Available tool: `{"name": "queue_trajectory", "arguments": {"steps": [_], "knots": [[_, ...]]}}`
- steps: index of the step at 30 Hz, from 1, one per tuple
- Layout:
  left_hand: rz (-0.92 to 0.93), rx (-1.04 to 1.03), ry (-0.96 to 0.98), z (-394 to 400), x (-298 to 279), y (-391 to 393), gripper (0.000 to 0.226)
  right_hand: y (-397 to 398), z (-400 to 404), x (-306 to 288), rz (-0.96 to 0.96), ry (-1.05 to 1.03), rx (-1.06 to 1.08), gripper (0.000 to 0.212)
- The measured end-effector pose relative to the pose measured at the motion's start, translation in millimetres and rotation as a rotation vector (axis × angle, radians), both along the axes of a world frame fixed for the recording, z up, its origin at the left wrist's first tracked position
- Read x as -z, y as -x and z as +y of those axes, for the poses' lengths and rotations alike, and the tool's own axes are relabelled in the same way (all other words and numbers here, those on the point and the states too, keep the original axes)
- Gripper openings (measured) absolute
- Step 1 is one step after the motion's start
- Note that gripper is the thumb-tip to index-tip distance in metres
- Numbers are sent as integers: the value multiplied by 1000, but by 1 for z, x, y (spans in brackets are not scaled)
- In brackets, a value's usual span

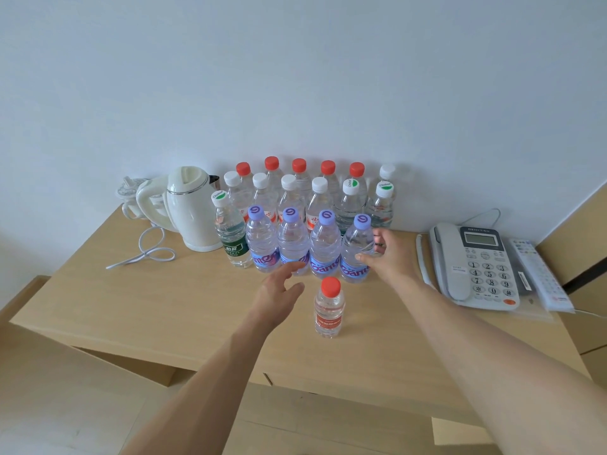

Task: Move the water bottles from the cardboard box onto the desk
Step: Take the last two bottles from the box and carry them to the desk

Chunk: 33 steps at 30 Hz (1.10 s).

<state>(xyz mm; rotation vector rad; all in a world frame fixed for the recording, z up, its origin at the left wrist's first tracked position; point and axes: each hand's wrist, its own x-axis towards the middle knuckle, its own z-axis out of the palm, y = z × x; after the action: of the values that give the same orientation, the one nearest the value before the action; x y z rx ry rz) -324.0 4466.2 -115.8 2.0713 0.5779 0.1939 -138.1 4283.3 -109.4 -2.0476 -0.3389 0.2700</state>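
Several water bottles stand in rows at the back of the light wooden desk (131, 307): red caps by the wall, white caps before them, purple caps in front. A green-labelled bottle (231, 238) ends the front row on the left. One small red-capped bottle (329, 308) stands alone nearer me. My right hand (386, 254) holds the rightmost purple-capped bottle (356, 247), thumb on its front and fingers curled round its right side. My left hand (279, 290) hovers with relaxed fingers and holds nothing, just left of the small bottle. A cardboard box flap (98, 366) shows below the desk's front edge.
A white electric kettle (193, 208) with a loose cord (147, 251) stands left of the bottles. A white desk phone (476, 264) and a remote control (538, 274) lie at the right. Behind everything is a plain white wall.
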Motion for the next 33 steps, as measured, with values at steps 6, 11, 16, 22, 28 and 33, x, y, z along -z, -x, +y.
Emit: {"name": "queue_trajectory", "arguments": {"steps": [6,11,16,22,28,33], "knots": [[39,6,-120,12,7,1,50,24,-13,-7,-56,32,93,55],[34,0,-98,22,16,6,51,68,-32,-20,-3,35,-317,47],[35,11,-92,24,20,8,50,106,-16,-25,-46,43,-487,55],[42,31,-110,22,23,5,49,111,-16,-22,-177,38,-365,44],[49,39,-142,22,25,2,47,85,-55,-24,-209,174,-187,44],[54,53,-159,20,23,2,47,38,-72,-28,-213,236,-2,41]]}}
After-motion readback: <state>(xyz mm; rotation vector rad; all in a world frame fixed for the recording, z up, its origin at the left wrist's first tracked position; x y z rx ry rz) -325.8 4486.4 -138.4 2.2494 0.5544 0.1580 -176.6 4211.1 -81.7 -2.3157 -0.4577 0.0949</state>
